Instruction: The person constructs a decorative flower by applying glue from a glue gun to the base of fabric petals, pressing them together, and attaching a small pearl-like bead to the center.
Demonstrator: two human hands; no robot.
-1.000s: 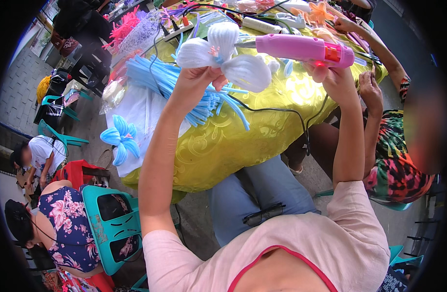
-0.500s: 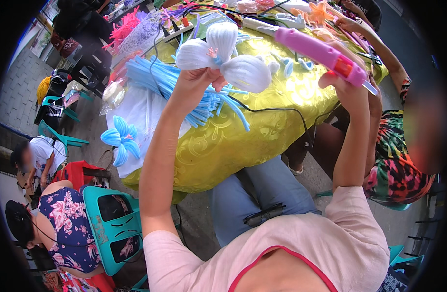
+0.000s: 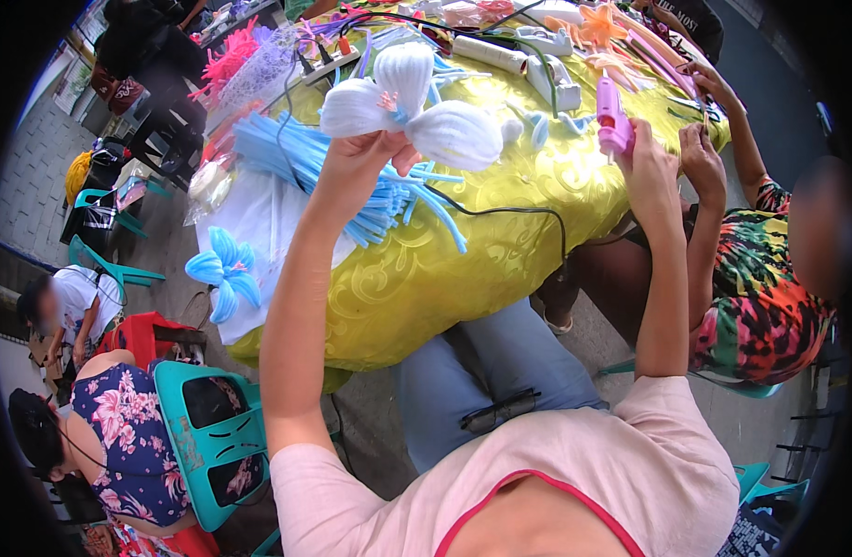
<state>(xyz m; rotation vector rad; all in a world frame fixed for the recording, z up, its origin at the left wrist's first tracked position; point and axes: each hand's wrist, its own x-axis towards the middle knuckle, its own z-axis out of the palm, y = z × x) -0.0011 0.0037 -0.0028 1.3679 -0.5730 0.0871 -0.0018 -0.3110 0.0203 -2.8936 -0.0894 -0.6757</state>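
Observation:
My left hand [image 3: 359,169] pinches a large white flower [image 3: 403,107] from below, above the table. The flower has three fuzzy looped petals, with small pink stamens and a bit of light blue at its centre. My right hand [image 3: 645,160] is closed on a pink glue gun [image 3: 615,125], held over the right part of the table. Below and beside the left hand lies a bundle of light blue pipe cleaners [image 3: 277,148]. A finished-looking blue flower [image 3: 225,269] lies on white sheeting [image 3: 270,221] at the left table edge. Small blue and white curled pieces [image 3: 539,130] sit between my hands.
A shiny yellow cloth [image 3: 426,278] covers the table. A black cord [image 3: 514,211] runs across it; a power strip [image 3: 333,65] with plugs, a white roll [image 3: 490,54] and orange flowers [image 3: 600,26] stand farther back. A co-worker's hand [image 3: 702,156] is close to my right hand.
The glue gun has turned from lying crosswise near the white flower to pointing away, and my right hand has moved lower left. The white flower has shifted slightly left.

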